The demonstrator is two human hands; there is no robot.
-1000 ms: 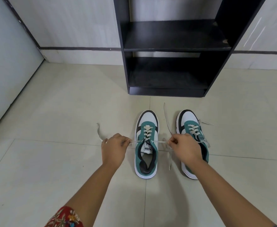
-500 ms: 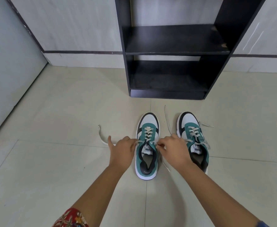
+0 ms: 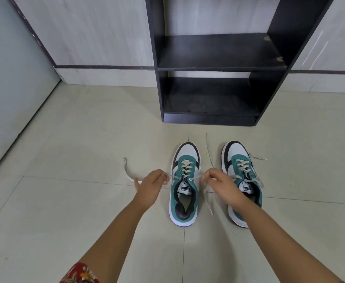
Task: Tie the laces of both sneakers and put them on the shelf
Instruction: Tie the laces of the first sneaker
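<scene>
Two teal, white and black sneakers stand side by side on the tiled floor, toes toward the shelf. My left hand (image 3: 151, 185) pinches the left end of the left sneaker's (image 3: 185, 186) lace, whose tail (image 3: 127, 170) trails out over the floor. On the other side, my right hand (image 3: 220, 184) pinches that lace's right end, which hangs down between the shoes. The right sneaker (image 3: 242, 176) has loose, untied laces and is partly hidden behind my right wrist. The black shelf (image 3: 218, 64) stands just beyond the shoes.
The shelf unit has two bare boards, an upper and a lower one (image 3: 208, 99), against a pale wall. A grey panel (image 3: 8, 88) runs along the left side. Light floor tiles (image 3: 75, 139) surround the shoes.
My hands came in close over the left sneaker's tongue half a second ago and have drawn apart again, pulling the lace ends sideways. The view has tilted slightly.
</scene>
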